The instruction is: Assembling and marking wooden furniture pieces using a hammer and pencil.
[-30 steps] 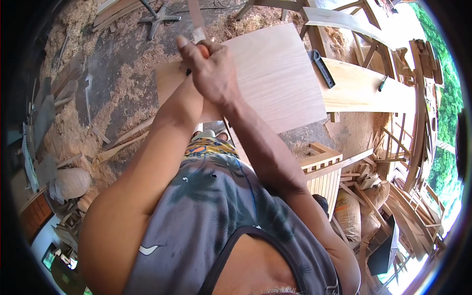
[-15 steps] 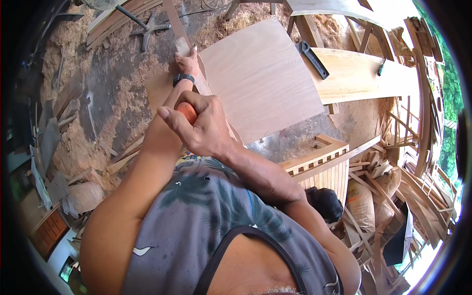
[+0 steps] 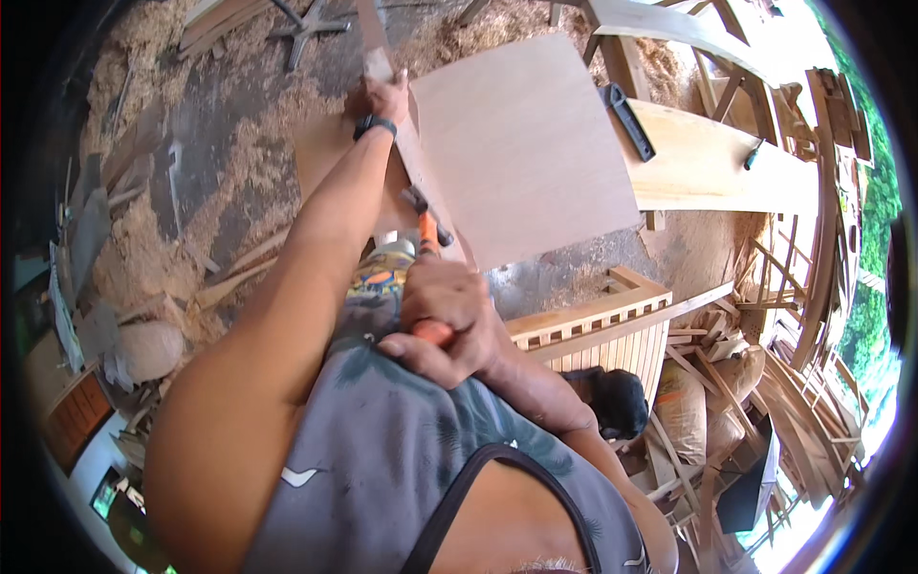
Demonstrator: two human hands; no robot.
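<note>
My right hand [image 3: 445, 306] is wrapped round the orange handle of a hammer [image 3: 427, 232], held low in front of my body. The hammer's dark head is over the near part of a long wooden strip [image 3: 409, 158]. Farther off, my left hand [image 3: 387, 99], with a dark watch on its wrist, grips that strip; some of its fingers are hidden. Along the strip's right side lies a pale plywood sheet [image 3: 526, 153]. A smaller brown panel [image 3: 320, 153] shows to the left, partly behind my left forearm.
To the right, a thick plank [image 3: 727, 158] carries a black tool [image 3: 629, 122] and a small green-handled tool [image 3: 753, 155]. A slatted wooden piece [image 3: 593, 320] stands nearer, beside a black object [image 3: 617, 402]. Scrap wood and sacks [image 3: 679, 416] crowd the right; shavings [image 3: 239, 182] litter the floor.
My right hand has come nearer my body and to the right, bringing the hammer's head into view. The left hand keeps its hold on the strip; the whole view has shifted slightly.
</note>
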